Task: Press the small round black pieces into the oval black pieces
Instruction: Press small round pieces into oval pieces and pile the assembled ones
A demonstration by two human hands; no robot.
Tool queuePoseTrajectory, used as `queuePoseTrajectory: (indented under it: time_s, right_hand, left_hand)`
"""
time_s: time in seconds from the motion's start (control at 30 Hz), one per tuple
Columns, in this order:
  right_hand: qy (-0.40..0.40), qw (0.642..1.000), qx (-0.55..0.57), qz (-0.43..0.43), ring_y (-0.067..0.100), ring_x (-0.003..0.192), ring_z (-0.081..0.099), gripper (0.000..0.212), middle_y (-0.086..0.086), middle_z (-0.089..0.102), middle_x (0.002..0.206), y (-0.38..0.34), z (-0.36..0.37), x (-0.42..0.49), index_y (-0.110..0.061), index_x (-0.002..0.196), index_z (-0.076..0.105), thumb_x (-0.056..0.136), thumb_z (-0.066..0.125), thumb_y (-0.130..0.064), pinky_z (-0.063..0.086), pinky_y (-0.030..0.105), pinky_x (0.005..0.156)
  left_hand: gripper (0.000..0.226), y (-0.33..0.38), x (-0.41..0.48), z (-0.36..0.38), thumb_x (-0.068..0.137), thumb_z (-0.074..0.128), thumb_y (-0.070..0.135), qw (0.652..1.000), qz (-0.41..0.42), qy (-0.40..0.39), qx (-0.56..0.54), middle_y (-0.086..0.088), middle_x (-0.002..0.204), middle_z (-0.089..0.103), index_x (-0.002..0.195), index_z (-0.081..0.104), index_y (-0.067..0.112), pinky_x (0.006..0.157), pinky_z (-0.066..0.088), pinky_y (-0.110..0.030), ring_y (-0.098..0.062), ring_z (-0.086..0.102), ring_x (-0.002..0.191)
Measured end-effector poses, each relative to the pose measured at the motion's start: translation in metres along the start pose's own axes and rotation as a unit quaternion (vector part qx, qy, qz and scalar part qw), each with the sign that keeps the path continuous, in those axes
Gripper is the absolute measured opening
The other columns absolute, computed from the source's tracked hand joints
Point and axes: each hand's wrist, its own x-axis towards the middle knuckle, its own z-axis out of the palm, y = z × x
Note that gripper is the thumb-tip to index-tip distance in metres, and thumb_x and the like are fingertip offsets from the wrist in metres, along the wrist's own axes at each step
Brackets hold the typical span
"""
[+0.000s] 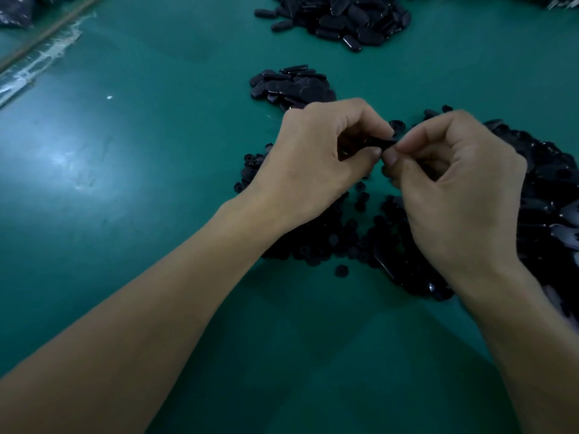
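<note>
Working above the green table, right over a loose heap of small round pieces. Pinching one oval piece in the left hand, thumb and curled fingers clamped on its near end. Meeting it from the other side with the right hand, thumb and forefinger nipped onto the far tip of that same piece. Possibly a round piece under those fingertips too, but too dark and too hidden to say. Neither hand slack, both closed on the work.

Judging by looks: hard moulded plastic, glossy, very light, stiff enough to take a firm squeeze without bending. Probably slippery on the shiny face, so better gripped by the long edges, keeping the seat for the round piece uncovered. For a round piece, best taken by the rim between two fingertips, laid flat and pushed straight in. Easy to flick away or drop into the heap if tilted, and hard to find again, black among black.

Elsewhere on the table: a wide spread of oval pieces beside and beyond the right hand, a small stack of oval pieces just behind the left hand, a bigger far pile at the top edge, and crumpled clear plastic wrap well apart at the far left.
</note>
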Motion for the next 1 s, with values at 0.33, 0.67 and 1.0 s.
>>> queuePoseTrajectory:
  time_s: [0.33, 0.67, 1.0]
  right_hand:
    - [-0.02, 0.999, 0.016, -0.039, -0.006, 0.081, 0.069, 0.018, -0.03, 0.065, 0.085, -0.002, 0.001, 0.0, -0.03, 0.097, 0.067, 0.092, 0.068, -0.012, 0.057, 0.017, 0.075]
    - [-0.079, 0.994, 0.075, 0.03, 0.003, 0.085, 0.071, 0.021, -0.017, 0.072, 0.091, 0.007, -0.005, 0.007, -0.033, 0.102, 0.068, 0.094, 0.068, -0.014, 0.056, 0.021, 0.08]
    - [-0.08, 0.983, 0.143, 0.081, 0.008, 0.067, 0.073, 0.014, -0.009, 0.075, 0.081, 0.007, -0.008, 0.008, -0.03, 0.09, 0.068, 0.09, 0.074, -0.018, 0.051, 0.015, 0.06]
  left_hand:
    - [0.013, -0.001, 0.002, -0.002, 0.086, 0.07, 0.007, 0.999, 0.006, 0.02, 0.032, 0.009, 0.083, 0.071, 0.096, 0.071, 0.016, 0.071, 0.054, -0.023, -0.002, 0.066, 0.076]
    - [0.023, 0.003, 0.002, -0.006, 0.086, 0.071, 0.008, 0.991, -0.056, -0.03, -0.114, 0.008, 0.078, 0.074, 0.097, 0.062, 0.026, 0.071, 0.057, -0.033, -0.011, 0.064, 0.069]
    - [0.02, -0.001, 0.004, -0.01, 0.084, 0.08, 0.005, 0.985, -0.083, -0.028, -0.146, -0.004, 0.085, 0.076, 0.095, 0.07, 0.02, 0.075, 0.06, -0.027, -0.012, 0.073, 0.076]
